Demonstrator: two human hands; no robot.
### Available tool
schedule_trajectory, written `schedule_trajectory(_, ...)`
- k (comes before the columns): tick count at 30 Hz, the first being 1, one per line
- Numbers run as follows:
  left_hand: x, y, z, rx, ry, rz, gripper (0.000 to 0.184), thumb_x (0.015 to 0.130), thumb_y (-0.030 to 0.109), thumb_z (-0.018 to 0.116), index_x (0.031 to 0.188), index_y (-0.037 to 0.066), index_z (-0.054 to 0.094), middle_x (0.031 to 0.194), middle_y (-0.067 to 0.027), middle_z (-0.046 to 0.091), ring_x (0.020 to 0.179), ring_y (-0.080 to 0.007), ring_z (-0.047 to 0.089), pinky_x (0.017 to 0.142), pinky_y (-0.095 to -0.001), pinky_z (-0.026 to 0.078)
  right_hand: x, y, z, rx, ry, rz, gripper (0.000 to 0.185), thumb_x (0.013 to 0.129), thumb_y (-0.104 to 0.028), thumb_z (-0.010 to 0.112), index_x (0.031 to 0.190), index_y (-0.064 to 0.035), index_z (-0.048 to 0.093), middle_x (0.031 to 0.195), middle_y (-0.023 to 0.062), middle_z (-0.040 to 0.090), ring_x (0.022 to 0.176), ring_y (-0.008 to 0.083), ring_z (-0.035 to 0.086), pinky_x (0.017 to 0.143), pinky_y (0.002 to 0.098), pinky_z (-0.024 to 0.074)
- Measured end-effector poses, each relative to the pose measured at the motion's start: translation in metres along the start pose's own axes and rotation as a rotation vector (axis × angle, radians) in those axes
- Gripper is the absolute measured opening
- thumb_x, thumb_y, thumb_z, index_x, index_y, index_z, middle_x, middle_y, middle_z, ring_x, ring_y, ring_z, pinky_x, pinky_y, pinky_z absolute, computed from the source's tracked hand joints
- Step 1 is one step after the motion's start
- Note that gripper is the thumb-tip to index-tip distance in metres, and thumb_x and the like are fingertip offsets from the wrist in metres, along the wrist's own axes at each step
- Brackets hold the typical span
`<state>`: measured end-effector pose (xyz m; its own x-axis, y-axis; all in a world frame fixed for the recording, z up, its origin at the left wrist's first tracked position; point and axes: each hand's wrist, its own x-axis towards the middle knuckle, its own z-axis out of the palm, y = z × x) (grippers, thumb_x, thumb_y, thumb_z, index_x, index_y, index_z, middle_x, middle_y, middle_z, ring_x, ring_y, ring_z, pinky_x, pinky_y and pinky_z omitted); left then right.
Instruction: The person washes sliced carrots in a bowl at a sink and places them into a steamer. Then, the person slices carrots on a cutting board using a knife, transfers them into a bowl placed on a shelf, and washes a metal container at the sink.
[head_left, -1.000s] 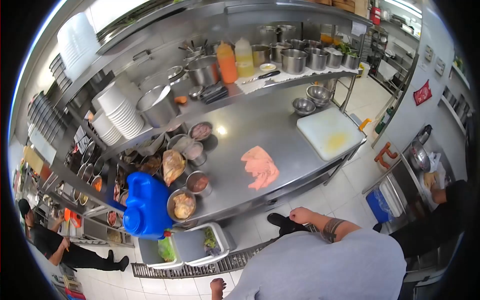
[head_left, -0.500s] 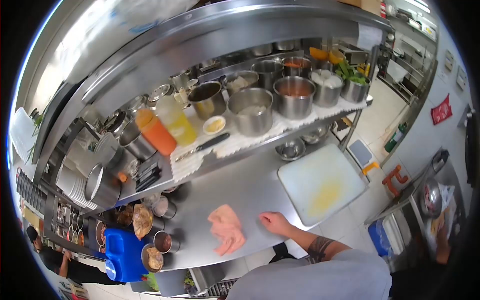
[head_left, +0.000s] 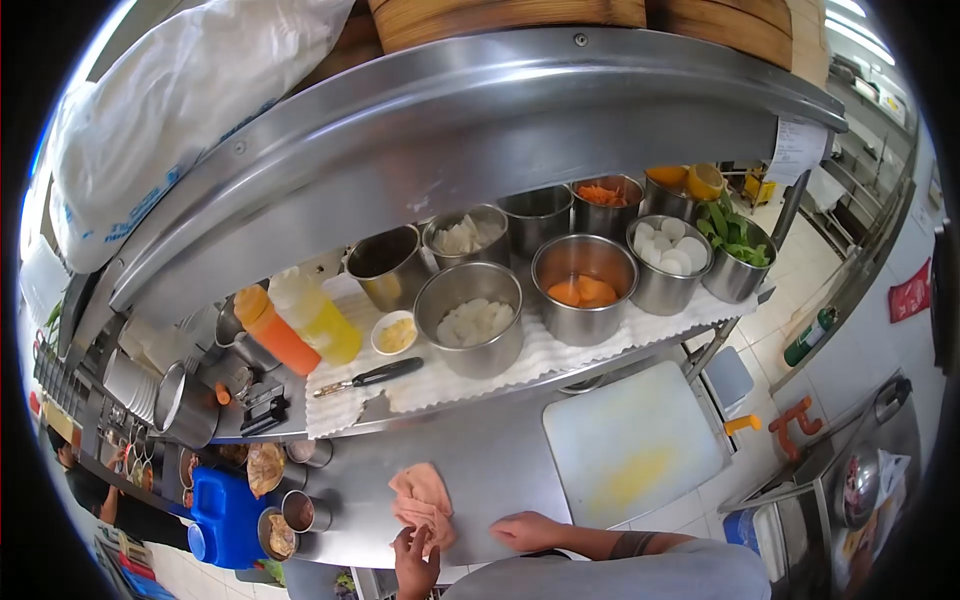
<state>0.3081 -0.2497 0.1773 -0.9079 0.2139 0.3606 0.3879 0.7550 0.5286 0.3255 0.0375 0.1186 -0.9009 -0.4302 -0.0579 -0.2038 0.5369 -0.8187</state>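
Note:
My left hand (head_left: 415,562) is at the lower edge of a crumpled pink cloth (head_left: 418,495), its fingers bent and apart; the hand overlaps the cloth, and no grip on it shows. To the right, my right hand (head_left: 527,531) rests on the steel table (head_left: 480,465) with its fingers curled in and nothing visible in them. Beside it lies a white cutting board (head_left: 637,440) with a yellow stain. A dark-handled knife (head_left: 370,377) lies on the ribbed white cloth (head_left: 450,388) of the shelf above.
The shelf bears metal pots of cut food (head_left: 470,335), an orange bottle (head_left: 277,332) and a yellow bottle (head_left: 318,318). A blue jug (head_left: 222,515) and small bowls stand left. A steel overshelf (head_left: 480,120) crosses above. Two people are partly visible, far left and right.
The view has turned up toward the shelf. My left hand has come in to the pink cloth. My right hand, first away from the table, now rests on it.

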Motion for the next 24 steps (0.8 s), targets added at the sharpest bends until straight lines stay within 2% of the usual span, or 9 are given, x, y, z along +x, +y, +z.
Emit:
schedule_trajectory(2,-0.007,-0.046,0.029,-0.05,-0.289,-0.068,0.036,0.082,0.011,0.078,0.117,0.005,0.073,0.117,-0.0164,0.073,0.12,-0.0409,0.064,0.099,-0.0478,0.053,0.002,-0.004,-0.002,0.102,0.056,-0.048,0.021,0.106,-0.024,0.056,0.117,-0.0131,0.07,0.109,0.0141,0.074,0.101,0.0389,0.069,0.086,0.0484,0.0556)
schedule_trajectory(3,-0.014,-0.076,0.045,-0.072,-0.474,0.079,0.04,0.078,0.009,0.081,0.118,0.004,0.073,0.118,-0.0169,0.071,0.114,-0.042,0.065,0.098,-0.0495,0.053,0.003,-0.006,-0.007,0.103,0.055,-0.047,0.021,0.106,-0.024,0.056,0.117,-0.0131,0.07,0.109,0.0141,0.074,0.101,0.0389,0.069,0.086,0.0484,0.0556)
schedule_trajectory(6,-0.018,-0.08,0.05,-0.042,-0.353,0.185,0.041,0.078,0.01,0.082,0.117,0.003,0.073,0.116,-0.0175,0.072,0.112,-0.0421,0.065,0.1,-0.0492,0.052,0.004,-0.023,-0.043,0.055,0.024,-0.087,0.021,0.105,-0.024,0.059,0.118,-0.0128,0.072,0.108,0.0123,0.074,0.097,0.0368,0.069,0.085,0.0451,0.0564)
schedule_trajectory(11,-0.023,-0.065,0.044,-0.125,-0.324,-0.097,0.044,0.076,0.01,0.084,0.118,0.004,0.074,0.114,-0.0167,0.072,0.111,-0.0392,0.066,0.098,-0.0466,0.053,-0.001,-0.104,-0.181,0.098,0.611,-0.499,0.017,0.089,-0.005,0.078,0.106,-0.0015,0.076,0.083,0.0116,0.074,0.062,0.0271,0.068,0.056,0.0364,0.055)
schedule_trajectory(16,-0.015,-0.062,0.042,-0.132,-0.294,-0.074,0.039,0.079,0.009,0.081,0.117,0.006,0.076,0.111,-0.0156,0.073,0.108,-0.0357,0.067,0.097,-0.0436,0.054,-0.039,-0.183,-0.342,-0.357,0.991,-0.724,0.028,0.074,-0.001,0.081,0.101,-0.0016,0.078,0.08,0.0122,0.072,0.06,0.0278,0.064,0.059,0.0389,0.0518)
schedule_trajectory(19,-0.013,-0.062,0.041,-0.181,-0.297,-0.123,0.036,0.078,0.008,0.079,0.114,0.005,0.077,0.109,-0.0156,0.073,0.108,-0.0361,0.067,0.095,-0.0437,0.055,-0.037,-0.23,-0.423,-0.761,1.163,-0.563,0.022,0.081,0.0,0.077,0.103,-0.0017,0.079,0.088,0.0114,0.074,0.078,0.0266,0.07,0.071,0.0353,0.0558)
schedule_trajectory(21,-0.012,-0.07,0.046,-0.171,-0.312,-0.1,0.035,0.078,0.007,0.079,0.112,0.006,0.077,0.108,-0.0153,0.074,0.107,-0.0364,0.067,0.095,-0.0439,0.055,-0.023,-0.233,-0.465,-0.64,1.053,-0.371,0.02,0.089,-0.002,0.073,0.108,-0.0038,0.08,0.095,0.0104,0.077,0.088,0.0258,0.072,0.078,0.0348,0.056)
schedule_trajectory(23,-0.013,-0.074,0.049,-0.157,-0.324,-0.07,0.033,0.078,0.007,0.079,0.111,0.006,0.077,0.107,-0.015,0.074,0.107,-0.0366,0.068,0.094,-0.0441,0.055,-0.003,-0.238,-0.498,-0.482,0.83,-0.01,0.024,0.095,-0.019,0.076,0.116,-0.0073,0.077,0.104,0.0123,0.077,0.094,0.0275,0.073,0.084,0.036,0.0568)
schedule_trajectory(24,-0.016,-0.074,0.051,-0.142,-0.298,-0.097,0.033,0.077,0.007,0.079,0.11,0.006,0.077,0.105,-0.0146,0.074,0.105,-0.0369,0.068,0.093,-0.0446,0.055,0.01,-0.232,-0.515,-0.594,0.734,0.028,0.026,0.095,-0.024,0.076,0.116,-0.0091,0.077,0.106,0.0114,0.077,0.098,0.0279,0.073,0.087,0.037,0.0566)
